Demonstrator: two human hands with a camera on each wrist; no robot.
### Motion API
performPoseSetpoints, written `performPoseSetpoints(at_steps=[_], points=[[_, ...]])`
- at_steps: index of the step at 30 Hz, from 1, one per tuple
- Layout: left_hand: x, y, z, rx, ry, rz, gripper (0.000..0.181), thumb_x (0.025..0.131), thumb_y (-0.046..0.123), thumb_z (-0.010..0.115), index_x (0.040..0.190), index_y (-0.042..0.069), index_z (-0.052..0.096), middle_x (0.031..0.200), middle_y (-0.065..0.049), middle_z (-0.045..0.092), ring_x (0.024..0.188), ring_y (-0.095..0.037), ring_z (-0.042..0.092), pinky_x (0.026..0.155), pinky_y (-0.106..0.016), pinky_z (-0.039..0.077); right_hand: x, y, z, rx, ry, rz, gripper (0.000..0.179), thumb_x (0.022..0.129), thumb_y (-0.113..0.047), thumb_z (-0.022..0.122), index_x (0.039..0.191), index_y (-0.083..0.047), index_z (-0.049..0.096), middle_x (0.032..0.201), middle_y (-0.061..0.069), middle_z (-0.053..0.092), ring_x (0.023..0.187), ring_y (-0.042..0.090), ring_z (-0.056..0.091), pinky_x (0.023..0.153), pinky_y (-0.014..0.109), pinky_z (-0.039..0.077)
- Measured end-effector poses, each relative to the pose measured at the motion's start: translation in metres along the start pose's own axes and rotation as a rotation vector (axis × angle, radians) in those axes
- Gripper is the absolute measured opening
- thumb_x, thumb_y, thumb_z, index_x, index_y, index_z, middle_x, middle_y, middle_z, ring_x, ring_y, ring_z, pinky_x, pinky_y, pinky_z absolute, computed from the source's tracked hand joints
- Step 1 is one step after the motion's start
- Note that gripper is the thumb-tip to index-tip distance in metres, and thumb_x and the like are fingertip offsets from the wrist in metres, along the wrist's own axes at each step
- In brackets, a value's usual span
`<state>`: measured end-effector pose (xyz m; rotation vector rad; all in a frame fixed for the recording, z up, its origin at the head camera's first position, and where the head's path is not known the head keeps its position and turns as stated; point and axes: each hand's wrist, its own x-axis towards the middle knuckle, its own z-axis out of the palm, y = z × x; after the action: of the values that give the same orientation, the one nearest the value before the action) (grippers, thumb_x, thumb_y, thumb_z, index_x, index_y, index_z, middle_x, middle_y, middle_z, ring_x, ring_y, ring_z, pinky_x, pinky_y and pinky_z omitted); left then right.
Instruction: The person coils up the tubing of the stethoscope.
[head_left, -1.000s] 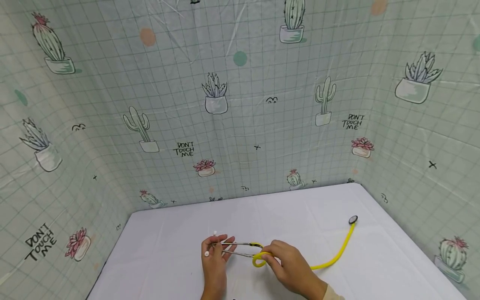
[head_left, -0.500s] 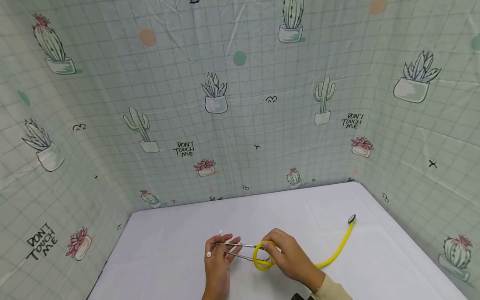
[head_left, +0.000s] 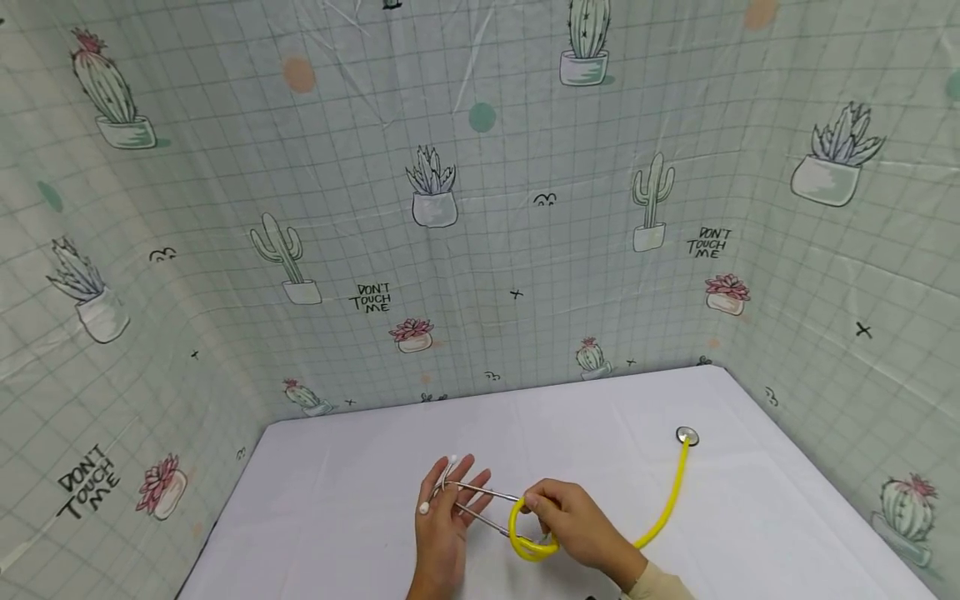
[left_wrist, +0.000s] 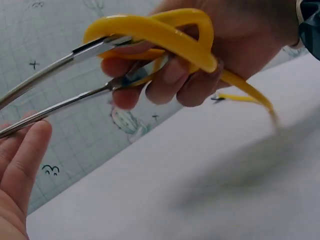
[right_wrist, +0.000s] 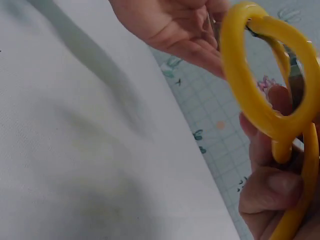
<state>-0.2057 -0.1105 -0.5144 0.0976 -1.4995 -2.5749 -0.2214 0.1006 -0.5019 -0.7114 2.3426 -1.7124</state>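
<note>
A stethoscope with yellow tubing (head_left: 514,533) is held up between both hands over the table. My left hand (head_left: 438,533), palm up with fingers spread, has its thumb across the metal ear tubes (head_left: 483,518), near the white eartips (head_left: 424,507). My right hand (head_left: 577,521) grips the yellow tubing beside the metal tubes. A loop of tubing (right_wrist: 232,65) stands out from the right fingers, wrapped around the ends of the ear tubes, as the left wrist view also shows. The round chest piece (head_left: 687,436) lies on the table to the right.
A white-covered table (head_left: 337,492) lies beneath the hands. Behind it and at both sides hangs a pale gridded curtain (head_left: 480,250) printed with cacti. The loose tubing (head_left: 671,504) runs from the right hand to the chest piece.
The yellow loop has been drawn larger and round the tube ends. The left hand has shifted slightly right and its fingers have spread more. The chest piece has slid a little left and turned.
</note>
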Motion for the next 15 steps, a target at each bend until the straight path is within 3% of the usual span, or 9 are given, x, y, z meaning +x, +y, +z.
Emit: performPoseSetpoints(at_steps=[6, 11, 15], points=[[0.003, 0.009, -0.016, 0.201, -0.080, -0.129, 0.053, 0.103, 0.018, 0.054, 0.145, -0.010, 0.039, 0.134, -0.022, 0.060, 0.102, -0.029, 0.071, 0.083, -0.036, 0.058, -0.004, 0.001, -0.002, -0.085, 0.093, -0.046, 0.022, 0.102, -0.032, 0.059, 0.095, -0.015, 0.070, 0.080, 0.005, 0.061, 0.071, 0.010, 0.050, 0.065, 0.025, 0.044], [0.005, 0.022, -0.030, 0.387, -0.213, -0.218, 0.047, 0.105, 0.025, 0.050, 0.135, -0.011, 0.050, 0.114, -0.017, 0.071, 0.089, -0.027, 0.074, 0.072, -0.033, 0.060, -0.005, 0.000, -0.006, -0.088, 0.076, -0.052, 0.016, 0.101, -0.028, 0.061, 0.094, -0.017, 0.070, 0.080, -0.002, 0.058, 0.073, 0.009, 0.050, 0.065, 0.025, 0.045], [0.008, 0.031, -0.035, 0.491, -0.290, -0.251, 0.042, 0.105, 0.026, 0.050, 0.127, -0.010, 0.058, 0.104, -0.015, 0.074, 0.080, -0.024, 0.074, 0.067, -0.030, 0.059, -0.006, 0.000, -0.008, -0.078, 0.053, -0.067, 0.014, 0.101, -0.025, 0.061, 0.096, -0.017, 0.071, 0.081, -0.005, 0.057, 0.073, 0.008, 0.050, 0.064, 0.025, 0.045]])
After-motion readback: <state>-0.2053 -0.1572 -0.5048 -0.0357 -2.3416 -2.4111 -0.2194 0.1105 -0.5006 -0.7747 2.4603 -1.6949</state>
